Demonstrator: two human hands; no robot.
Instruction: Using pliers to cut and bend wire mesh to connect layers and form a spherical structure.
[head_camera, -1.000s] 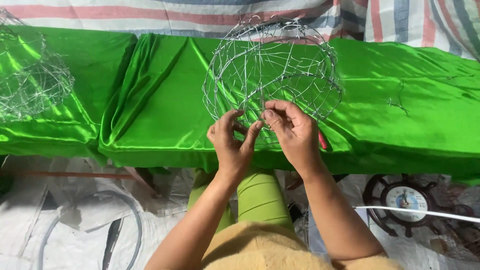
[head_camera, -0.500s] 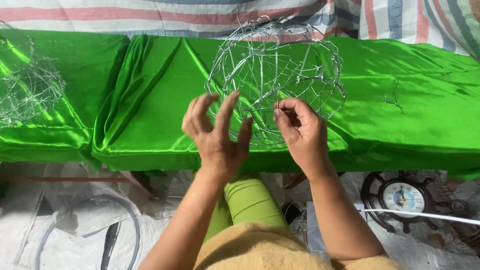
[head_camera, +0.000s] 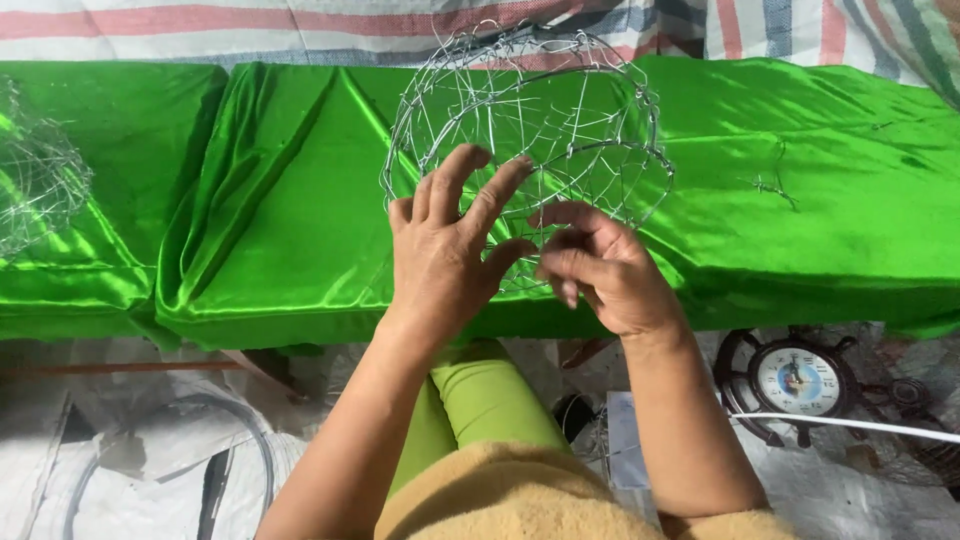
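Green satin cloth (head_camera: 800, 230) beneath; left hand (head_camera: 445, 250) splayed against wire ball (head_camera: 530, 130), right hand (head_camera: 600, 270) pinching its wire.

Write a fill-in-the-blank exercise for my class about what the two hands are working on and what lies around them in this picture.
1. Both hands work on a round frame made of thin ____.
2. The frame sits on a shiny cloth coloured ____.
3. The left hand has its fingers ____ against the frame, while the right hand pinches at it.
4. Below the cloth's right end lies a clock shaped like a ship's ____.

Missing words: wire; green; spread; wheel
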